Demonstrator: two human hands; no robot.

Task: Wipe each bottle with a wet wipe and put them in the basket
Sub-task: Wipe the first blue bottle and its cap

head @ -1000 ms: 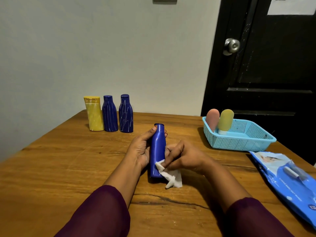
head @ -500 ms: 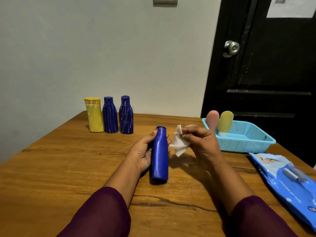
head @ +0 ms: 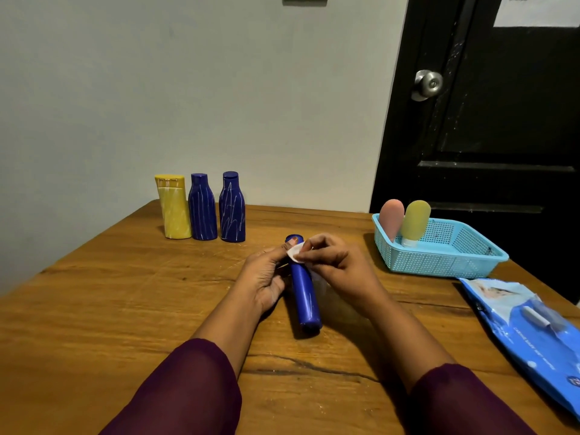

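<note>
- While the left hand (head: pixel 266 277) has its fingers curled round the upper half of the blue bottle (head: pixel 303 296), its thumb runs up along the neck, with the tip right by the cap.
- The right hand (head: pixel 339 265) has thumb and forefinger pinched tight on a small white wet wipe (head: pixel 295 254). Its other fingers are loosely curled behind.
- That wipe sits against the bottle's neck, pretty much between the two thumbs.
- The bottle runs from the fingertips back toward the person, cap at the far end, base poking out below both palms. The base is low at the wooden table (head: pixel 125 309), but I honestly can't tell if it touches.
- Well off to the right of the right-hand fingers is a light blue basket (head: pixel 439 266). A pink bottle (head: pixel 390 219) and a yellow-green bottle (head: pixel 415 219) stand cap-down in its far left corner, side by side.
- Out beyond the left-hand fingers and a bit left, three stand upright in a tight row near the wall: a yellow bottle (head: pixel 174 211), a middle dark blue bottle (head: pixel 202 211) and a right dark blue bottle (head: pixel 232 211). Both blue ones have pale streaks.
- A blue wipes pack (head: pixel 527 321) lies flat to the right of the right wrist, near the table's edge.
</note>
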